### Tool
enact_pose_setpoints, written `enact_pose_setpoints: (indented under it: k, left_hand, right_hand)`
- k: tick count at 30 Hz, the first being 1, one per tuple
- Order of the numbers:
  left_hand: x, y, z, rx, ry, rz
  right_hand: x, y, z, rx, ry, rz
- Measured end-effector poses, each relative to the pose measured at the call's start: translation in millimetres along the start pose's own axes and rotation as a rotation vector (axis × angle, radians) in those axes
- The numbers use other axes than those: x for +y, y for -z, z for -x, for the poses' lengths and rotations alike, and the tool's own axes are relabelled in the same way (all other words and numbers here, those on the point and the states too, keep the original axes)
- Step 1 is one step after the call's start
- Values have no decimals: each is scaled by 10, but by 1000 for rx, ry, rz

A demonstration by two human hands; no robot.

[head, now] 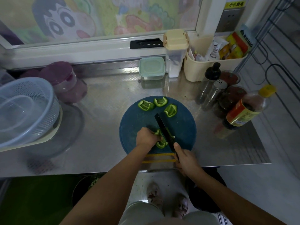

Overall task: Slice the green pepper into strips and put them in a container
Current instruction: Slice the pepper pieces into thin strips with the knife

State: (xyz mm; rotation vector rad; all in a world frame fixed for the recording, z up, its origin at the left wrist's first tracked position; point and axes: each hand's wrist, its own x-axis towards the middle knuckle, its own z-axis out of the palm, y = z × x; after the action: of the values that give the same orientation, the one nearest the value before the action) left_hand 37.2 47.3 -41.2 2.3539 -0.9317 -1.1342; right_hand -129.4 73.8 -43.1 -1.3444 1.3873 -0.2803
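Observation:
A round dark blue cutting board (181, 127) lies on the steel counter. Three green pepper pieces rest along its far side: one (145, 105), one (160, 101) and one (170, 110). My left hand (146, 138) presses down a fourth pepper piece (160, 142) near the board's front. My right hand (186, 157) grips the handle of a black knife (164, 129), whose blade stands against the right side of that piece. A small lidded green container (152, 68) sits at the back of the counter.
A white colander with a clear bowl (24, 109) stands at the left, with purple-lidded jars (65, 78) behind it. Sauce bottles and shakers (227, 98) crowd the right. A cream basket (211, 62) and a tall canister (175, 52) stand at the back.

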Motion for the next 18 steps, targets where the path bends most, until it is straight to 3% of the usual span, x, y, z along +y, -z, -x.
enact_pose_setpoints:
  k: [18]
  left_hand:
    - [16,15,-9,-1,32,9]
  right_hand:
    - [103,-29,131,-60,-187,-289]
